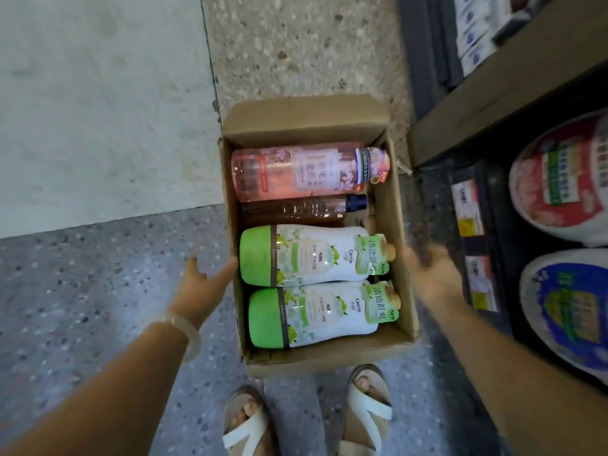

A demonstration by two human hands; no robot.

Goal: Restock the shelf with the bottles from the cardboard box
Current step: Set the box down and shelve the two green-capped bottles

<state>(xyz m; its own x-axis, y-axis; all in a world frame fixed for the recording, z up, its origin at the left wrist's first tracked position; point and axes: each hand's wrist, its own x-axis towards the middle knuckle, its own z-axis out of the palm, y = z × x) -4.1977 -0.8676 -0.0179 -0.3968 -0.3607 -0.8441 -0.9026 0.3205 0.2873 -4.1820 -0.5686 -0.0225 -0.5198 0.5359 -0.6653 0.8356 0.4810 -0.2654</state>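
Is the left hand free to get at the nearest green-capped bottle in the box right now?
Probably yes. The left hand is open beside the cardboard box at its left wall, holding nothing. The nearest green-capped bottle lies on top, uncovered, cap toward that hand; only the low wall stands between.

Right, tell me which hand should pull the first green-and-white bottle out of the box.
Left, probably. The left hand is open, its fingertips at the box wall beside the green base of a green-and-white bottle. The right hand is blurred, outside the opposite wall by the narrower cap ends.
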